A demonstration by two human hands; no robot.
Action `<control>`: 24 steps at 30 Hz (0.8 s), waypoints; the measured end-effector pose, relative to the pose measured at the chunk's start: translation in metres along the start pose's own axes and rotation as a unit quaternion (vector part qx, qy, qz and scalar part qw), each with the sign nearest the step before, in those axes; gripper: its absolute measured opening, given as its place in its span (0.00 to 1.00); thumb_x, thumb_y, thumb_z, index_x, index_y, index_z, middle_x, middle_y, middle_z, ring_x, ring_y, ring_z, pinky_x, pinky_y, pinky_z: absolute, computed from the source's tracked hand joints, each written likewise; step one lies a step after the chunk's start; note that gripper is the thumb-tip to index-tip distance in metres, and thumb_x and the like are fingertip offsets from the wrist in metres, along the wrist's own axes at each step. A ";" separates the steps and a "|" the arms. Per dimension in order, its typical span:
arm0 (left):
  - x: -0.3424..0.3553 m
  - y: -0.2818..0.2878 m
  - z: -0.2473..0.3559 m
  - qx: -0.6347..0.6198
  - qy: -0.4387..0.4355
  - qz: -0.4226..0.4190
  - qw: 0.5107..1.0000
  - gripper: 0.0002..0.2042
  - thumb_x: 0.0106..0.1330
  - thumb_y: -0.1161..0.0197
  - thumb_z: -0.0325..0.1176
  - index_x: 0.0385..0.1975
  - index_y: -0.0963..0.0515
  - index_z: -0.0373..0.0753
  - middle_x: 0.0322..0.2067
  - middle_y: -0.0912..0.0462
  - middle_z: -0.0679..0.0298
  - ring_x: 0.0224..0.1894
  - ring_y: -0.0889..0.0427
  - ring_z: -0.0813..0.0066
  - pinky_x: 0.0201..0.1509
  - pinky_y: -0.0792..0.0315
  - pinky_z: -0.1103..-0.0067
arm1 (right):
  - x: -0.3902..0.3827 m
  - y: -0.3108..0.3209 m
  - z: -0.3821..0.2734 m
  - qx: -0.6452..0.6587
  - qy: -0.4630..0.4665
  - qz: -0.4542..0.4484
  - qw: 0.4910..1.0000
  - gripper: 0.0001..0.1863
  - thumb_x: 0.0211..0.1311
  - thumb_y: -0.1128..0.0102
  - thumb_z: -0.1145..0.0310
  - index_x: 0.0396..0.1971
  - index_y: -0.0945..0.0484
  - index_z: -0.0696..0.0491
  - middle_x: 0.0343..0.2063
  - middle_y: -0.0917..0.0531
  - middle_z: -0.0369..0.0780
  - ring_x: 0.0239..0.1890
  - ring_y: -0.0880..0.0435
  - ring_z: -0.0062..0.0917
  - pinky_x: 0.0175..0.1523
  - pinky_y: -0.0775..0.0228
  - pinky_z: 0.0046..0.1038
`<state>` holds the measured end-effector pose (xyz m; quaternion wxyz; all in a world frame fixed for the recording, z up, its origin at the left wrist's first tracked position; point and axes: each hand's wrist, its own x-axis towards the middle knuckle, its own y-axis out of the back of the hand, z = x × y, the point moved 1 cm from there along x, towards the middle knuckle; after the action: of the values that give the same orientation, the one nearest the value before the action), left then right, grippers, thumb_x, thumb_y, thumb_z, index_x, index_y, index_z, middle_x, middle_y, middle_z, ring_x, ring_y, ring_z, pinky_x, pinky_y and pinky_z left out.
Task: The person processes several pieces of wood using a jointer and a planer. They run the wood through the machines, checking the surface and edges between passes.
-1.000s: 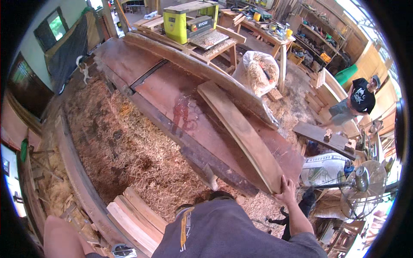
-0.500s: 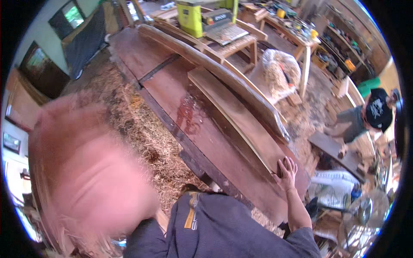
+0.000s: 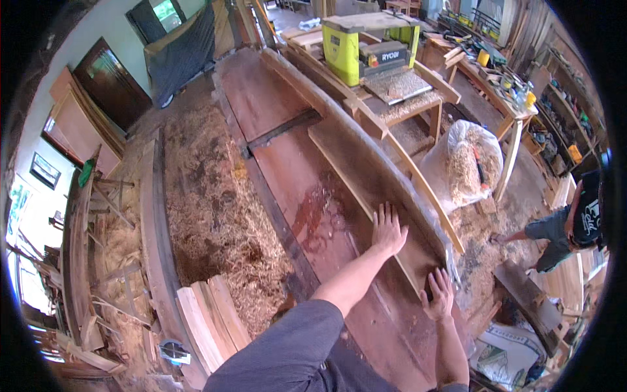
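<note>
I'm seeing the brown plank (image 3: 366, 183) lying lengthwise on the reddish bench (image 3: 284, 168), just beside the thick raised board (image 3: 333, 109). The left hand (image 3: 389, 233) is resting on the plank, fingers straight and slightly spread — clasping nothing. The right hand (image 3: 439, 298) is lying at its near end, fingers extended — whether the thumb is hooking the edge, I cannot tell.

On the left I am seeing a pale wall (image 3: 108, 31) framing a dark wooden door (image 3: 114, 83), with daylight glowing through a far window (image 3: 166, 12). Pale shavings (image 3: 238, 238) are littering the brown floor (image 3: 186, 127). Far right, I am viewing a cluttered workbench (image 3: 486, 86) standing near crowded shelves (image 3: 567, 108).
</note>
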<state>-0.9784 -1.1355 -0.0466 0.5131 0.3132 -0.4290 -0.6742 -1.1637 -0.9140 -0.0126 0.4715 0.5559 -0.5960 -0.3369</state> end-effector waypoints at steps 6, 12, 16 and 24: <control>0.029 0.007 0.018 0.060 0.051 -0.056 0.995 0.47 0.69 0.42 0.57 0.77 0.51 0.31 0.79 0.55 0.48 0.81 0.59 0.47 0.80 0.63 0.47 | 0.026 0.002 -0.002 -0.007 -0.028 -0.034 0.999 0.28 0.57 0.33 0.58 0.58 0.19 0.51 0.67 0.28 0.54 0.69 0.32 0.57 0.73 0.41 0.53; 0.035 0.014 0.014 0.068 0.048 -0.056 0.995 0.46 0.72 0.48 0.61 0.78 0.53 0.33 0.80 0.56 0.49 0.81 0.59 0.49 0.80 0.63 0.45 | 0.031 -0.004 -0.002 0.006 -0.018 -0.031 0.999 0.27 0.53 0.30 0.61 0.55 0.17 0.52 0.65 0.25 0.54 0.68 0.30 0.59 0.72 0.40 0.56; 0.035 0.005 0.009 0.080 0.044 -0.033 0.995 0.45 0.73 0.54 0.64 0.79 0.53 0.34 0.80 0.56 0.50 0.81 0.59 0.49 0.79 0.63 0.44 | 0.035 -0.005 -0.001 0.005 -0.017 -0.041 0.999 0.27 0.53 0.30 0.61 0.54 0.17 0.52 0.65 0.25 0.53 0.68 0.30 0.59 0.72 0.40 0.56; 0.047 0.001 0.009 0.092 0.045 -0.029 0.994 0.45 0.73 0.54 0.65 0.79 0.53 0.35 0.80 0.55 0.50 0.82 0.59 0.50 0.79 0.64 0.42 | 0.043 -0.002 0.005 0.006 -0.001 -0.039 0.999 0.24 0.56 0.30 0.61 0.54 0.17 0.49 0.64 0.23 0.49 0.68 0.28 0.54 0.71 0.38 0.55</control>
<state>-0.9985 -1.1788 -0.0412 0.4813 0.4016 -0.4566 -0.6313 -1.1645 -0.9571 -0.0081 0.4537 0.5814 -0.5764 -0.3520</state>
